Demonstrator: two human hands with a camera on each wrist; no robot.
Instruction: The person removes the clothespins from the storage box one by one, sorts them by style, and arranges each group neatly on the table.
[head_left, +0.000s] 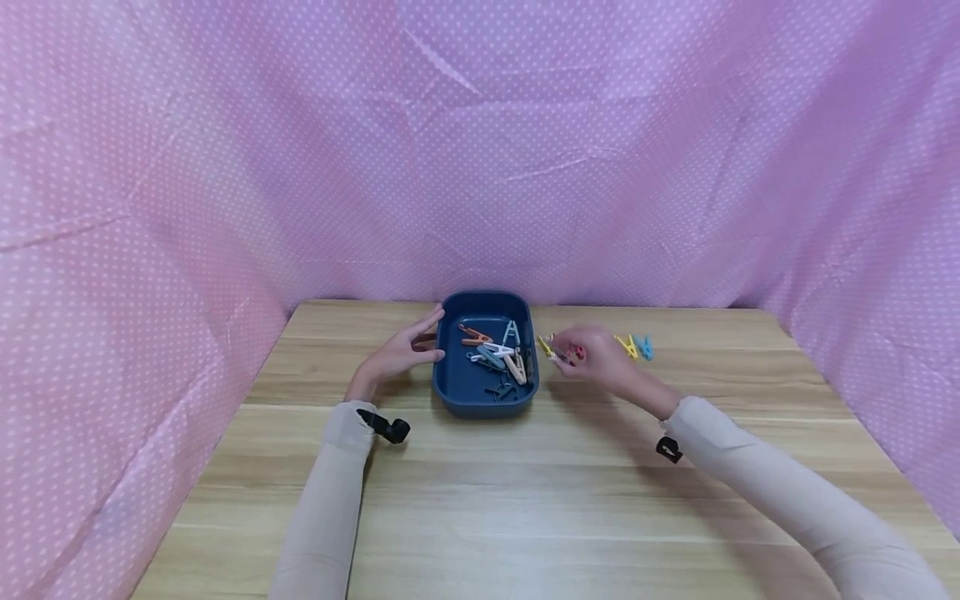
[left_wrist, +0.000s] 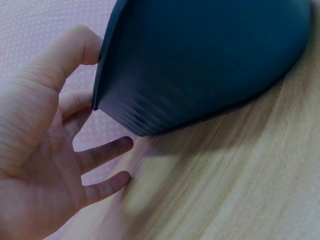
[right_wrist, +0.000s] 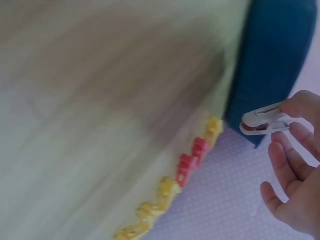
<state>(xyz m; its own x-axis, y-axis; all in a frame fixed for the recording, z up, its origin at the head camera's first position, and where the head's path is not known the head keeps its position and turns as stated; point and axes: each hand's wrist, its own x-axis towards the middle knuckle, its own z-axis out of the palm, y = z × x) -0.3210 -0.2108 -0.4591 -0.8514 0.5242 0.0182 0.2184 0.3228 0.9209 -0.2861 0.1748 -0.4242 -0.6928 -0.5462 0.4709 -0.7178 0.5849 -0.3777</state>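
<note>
In the head view, a dark blue bin (head_left: 486, 411) holds several clothespins, among them an orange one (head_left: 477, 337) and a white one (head_left: 498, 349). At its left side is my left hand (head_left: 397, 354), thumb and a fingertip touching the rim, the other fingers spread apart. My right hand (head_left: 596, 354) is just right of the bin and pinches a whitish clothespin (right_wrist: 262, 121) between thumb and fingers, clearest in the right wrist view. A row of clothespins runs beneath that hand, including yellow (right_wrist: 214, 130) and red (right_wrist: 200, 147) ones; the hand hides part of it in the head view.
A yellow clothespin (head_left: 628, 347) and a blue clothespin (head_left: 645, 347) lie right of my right hand. The wooden table (head_left: 480, 500) ends at the back against a pink dotted cloth (head_left: 480, 192), which also hangs at both sides.
</note>
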